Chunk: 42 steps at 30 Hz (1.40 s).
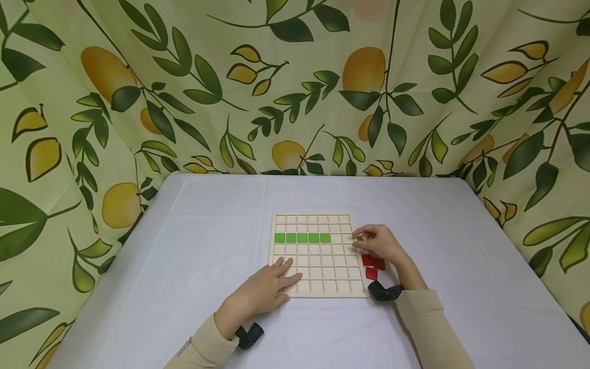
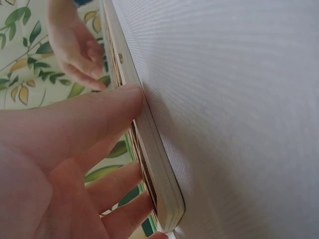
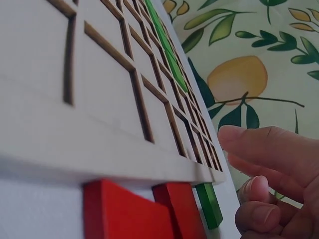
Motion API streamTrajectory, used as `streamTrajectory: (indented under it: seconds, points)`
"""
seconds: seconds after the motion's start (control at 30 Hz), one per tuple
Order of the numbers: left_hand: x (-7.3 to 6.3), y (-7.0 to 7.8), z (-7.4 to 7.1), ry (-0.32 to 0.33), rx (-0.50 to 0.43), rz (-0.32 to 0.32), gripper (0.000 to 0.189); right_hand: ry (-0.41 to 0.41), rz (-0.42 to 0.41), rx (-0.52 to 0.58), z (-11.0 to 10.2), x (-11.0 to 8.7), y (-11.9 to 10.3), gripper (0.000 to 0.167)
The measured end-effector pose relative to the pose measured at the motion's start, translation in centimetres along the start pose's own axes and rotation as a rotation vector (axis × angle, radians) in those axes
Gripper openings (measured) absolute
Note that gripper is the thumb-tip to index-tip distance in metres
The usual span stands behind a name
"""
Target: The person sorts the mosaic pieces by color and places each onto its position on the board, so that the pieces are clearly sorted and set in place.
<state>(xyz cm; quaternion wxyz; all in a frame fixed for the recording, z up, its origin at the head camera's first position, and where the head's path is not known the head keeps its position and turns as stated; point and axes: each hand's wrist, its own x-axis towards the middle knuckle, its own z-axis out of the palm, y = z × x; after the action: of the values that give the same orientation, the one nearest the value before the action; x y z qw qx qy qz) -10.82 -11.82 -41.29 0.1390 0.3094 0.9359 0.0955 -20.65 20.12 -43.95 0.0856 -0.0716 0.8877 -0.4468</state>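
Note:
A pale wooden grid board (image 1: 328, 260) lies on the cloth, with a row of several green square tiles (image 1: 302, 238) set in its third row from the far side. My left hand (image 1: 262, 288) rests on the near left corner with fingers spread over the cells, and its thumb (image 2: 112, 107) presses along the board's edge. Over the right edge hovers my right hand (image 1: 380, 242), its fingers loosely bent around nothing. Just below those fingers a loose green tile (image 3: 209, 205) lies beside the board. Nearer to me are three red tiles (image 1: 371, 273).
White cloth (image 1: 207, 220) covers the table around the board. A curtain (image 1: 295, 102) printed with leaves and fruit hangs behind and at both sides. Black wrist devices (image 1: 384, 291) sit at both wrists, the right one close to the board's near right corner.

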Motion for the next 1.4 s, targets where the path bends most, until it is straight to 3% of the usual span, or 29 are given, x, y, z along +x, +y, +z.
streamTrajectory:
  seconds: [0.27,0.63,1.4]
  points:
    - [0.0,0.0,0.1,-0.005,0.004,-0.002,0.051,0.038,-0.060,0.011,-0.5,-0.6,0.8,0.026]
    - [0.4,0.1,0.2,-0.004,0.029,0.008,0.050,0.059,0.062,-0.070,-1.6,-0.9,1.9,0.034]
    - [0.0,0.0,0.2,0.003,0.020,0.006,0.051,0.064,0.111,-0.129,-1.1,-0.3,1.9,0.035]
